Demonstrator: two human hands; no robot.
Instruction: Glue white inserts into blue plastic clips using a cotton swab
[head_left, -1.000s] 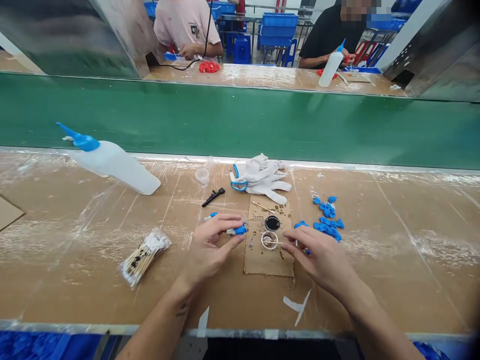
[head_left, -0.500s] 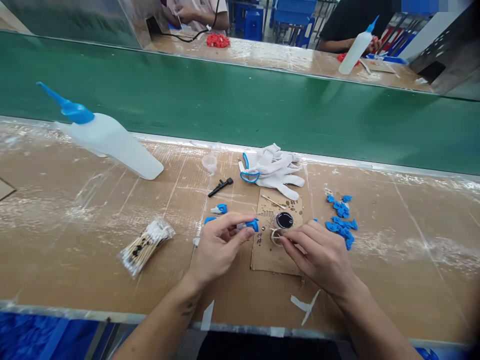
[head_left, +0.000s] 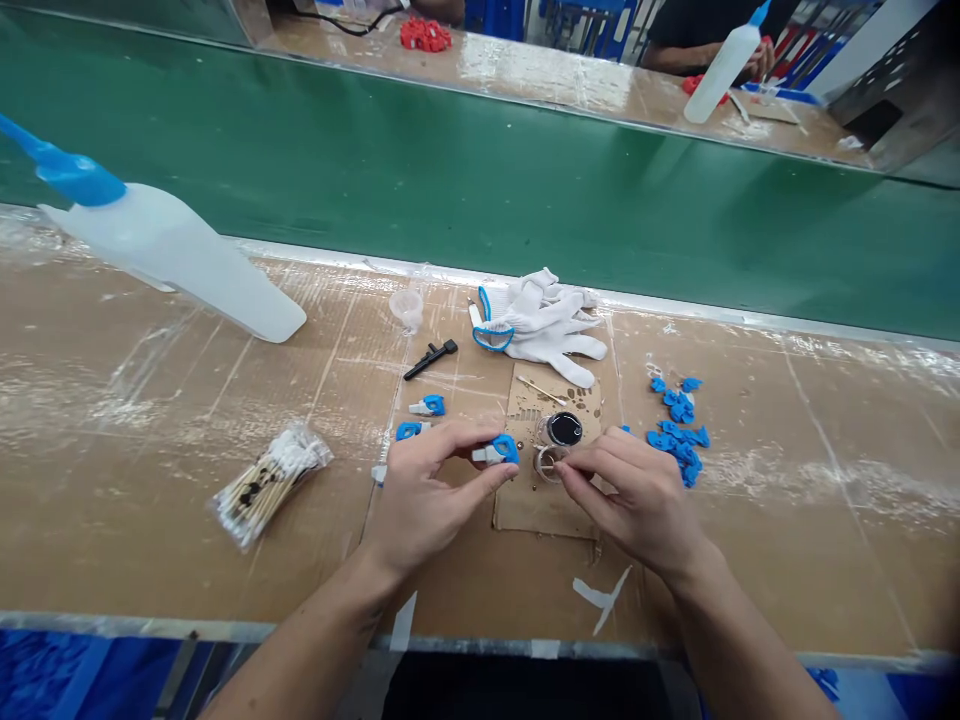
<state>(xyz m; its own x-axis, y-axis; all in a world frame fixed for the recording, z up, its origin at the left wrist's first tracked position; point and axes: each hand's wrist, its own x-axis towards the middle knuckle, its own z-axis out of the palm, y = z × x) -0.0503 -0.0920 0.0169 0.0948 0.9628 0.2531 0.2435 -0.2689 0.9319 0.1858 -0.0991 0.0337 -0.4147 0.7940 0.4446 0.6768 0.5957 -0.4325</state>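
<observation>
My left hand pinches a small blue and pale grey plastic part between thumb and fingers. My right hand is closed on a thin stick, whose far end is over or inside a small clear cup; I cannot tell whether it touches the bottom. Just behind stands a small pot of black liquid. Both containers rest on a stained cardboard piece, where a cotton swab also lies. More blue and grey parts lie left of my left hand.
White gloves and a black pen-like tool lie farther back. At left are a bag of cotton swabs and a large squeeze bottle. Loose blue pieces lie right. Beyond the green strip a person works.
My left hand has turned the blue and grey part so more of it shows. My right hand with the stick stays at the clear cup. The whole view has shifted slightly.
</observation>
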